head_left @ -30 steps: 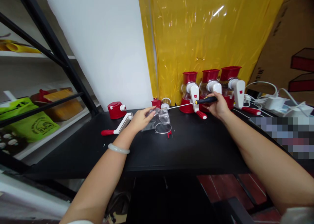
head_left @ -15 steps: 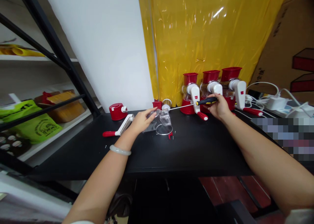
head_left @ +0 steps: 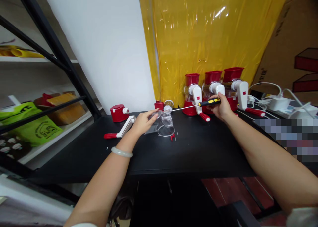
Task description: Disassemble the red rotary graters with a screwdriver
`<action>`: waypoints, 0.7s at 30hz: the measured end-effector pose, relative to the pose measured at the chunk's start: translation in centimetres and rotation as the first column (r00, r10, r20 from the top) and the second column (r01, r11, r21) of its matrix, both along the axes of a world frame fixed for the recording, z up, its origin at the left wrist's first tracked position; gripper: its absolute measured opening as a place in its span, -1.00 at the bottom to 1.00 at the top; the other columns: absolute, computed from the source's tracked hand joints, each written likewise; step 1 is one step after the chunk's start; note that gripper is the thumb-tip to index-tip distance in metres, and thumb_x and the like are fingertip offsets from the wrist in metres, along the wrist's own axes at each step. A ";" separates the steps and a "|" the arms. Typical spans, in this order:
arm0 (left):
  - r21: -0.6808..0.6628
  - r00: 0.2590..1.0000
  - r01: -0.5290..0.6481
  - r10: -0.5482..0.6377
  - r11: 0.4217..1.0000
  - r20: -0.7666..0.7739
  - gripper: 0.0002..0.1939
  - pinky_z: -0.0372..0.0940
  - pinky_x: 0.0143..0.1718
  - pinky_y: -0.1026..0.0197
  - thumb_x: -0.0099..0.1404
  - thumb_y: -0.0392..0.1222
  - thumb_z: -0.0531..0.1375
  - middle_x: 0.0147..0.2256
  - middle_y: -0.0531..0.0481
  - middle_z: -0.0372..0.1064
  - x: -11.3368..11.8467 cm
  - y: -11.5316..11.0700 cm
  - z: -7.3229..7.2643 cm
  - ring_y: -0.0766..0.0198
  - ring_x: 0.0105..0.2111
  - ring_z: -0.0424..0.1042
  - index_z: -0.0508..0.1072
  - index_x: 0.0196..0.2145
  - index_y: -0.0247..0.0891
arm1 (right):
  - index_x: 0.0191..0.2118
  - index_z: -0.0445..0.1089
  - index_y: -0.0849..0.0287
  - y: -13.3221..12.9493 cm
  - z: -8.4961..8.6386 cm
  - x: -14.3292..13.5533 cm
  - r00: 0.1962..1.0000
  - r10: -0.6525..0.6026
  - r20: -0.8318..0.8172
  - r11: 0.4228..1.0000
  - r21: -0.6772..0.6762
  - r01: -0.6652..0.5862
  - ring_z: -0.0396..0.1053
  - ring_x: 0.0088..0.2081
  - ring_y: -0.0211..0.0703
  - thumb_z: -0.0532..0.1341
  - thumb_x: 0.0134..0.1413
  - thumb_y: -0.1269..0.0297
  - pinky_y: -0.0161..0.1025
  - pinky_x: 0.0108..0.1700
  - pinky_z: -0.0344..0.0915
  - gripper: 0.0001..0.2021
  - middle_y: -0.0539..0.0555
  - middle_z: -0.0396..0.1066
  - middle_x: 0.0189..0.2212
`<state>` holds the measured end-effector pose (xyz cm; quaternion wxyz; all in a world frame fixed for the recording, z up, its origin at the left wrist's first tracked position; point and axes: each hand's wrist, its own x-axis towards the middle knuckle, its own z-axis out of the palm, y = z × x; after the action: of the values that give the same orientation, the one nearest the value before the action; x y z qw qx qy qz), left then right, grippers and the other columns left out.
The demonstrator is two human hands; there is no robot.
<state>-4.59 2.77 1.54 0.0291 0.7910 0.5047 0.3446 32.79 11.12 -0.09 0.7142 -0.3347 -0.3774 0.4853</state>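
Observation:
My left hand is closed on the clear plastic housing, which lies on the black table with its round opening toward me. In my right hand is a screwdriver with a black and yellow handle. Its long shaft points left, and the tip reaches the housing's upper right edge. A small red part and tiny screws lie just in front of the housing. Behind it are a red hopper piece and a metal grater drum.
Three red-and-white rotary graters stand along the back right. A red base and a white crank with a red handle are at the left. White cables and adapters lie far right. A shelf stands left.
The screwdriver handle has turned a little in my right hand, showing more yellow. My left hand and the clear housing have stayed in place.

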 end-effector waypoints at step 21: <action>-0.006 0.998 -0.039 0.038 0.999 -0.042 -0.45 0.31 -0.28 0.19 0.40 0.16 0.00 -0.27 -0.07 0.58 0.1 -0.3 0.3 0.20 -0.41 0.44 0.45 0.16 -0.16 | -0.51 0.30 0.08 0.4 -0.4 -0.2 0.988 -0.087 0.128 0.996 0.006 0.087 0.13 -0.69 -0.32 0.37 -0.08 0.17 -0.34 -0.67 0.17 -0.77 -0.13 0.18 -0.71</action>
<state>-4.48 2.48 1.84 0.0147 0.7880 0.5215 0.3269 32.61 11.51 -0.44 0.7090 -0.3812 -0.4075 0.4312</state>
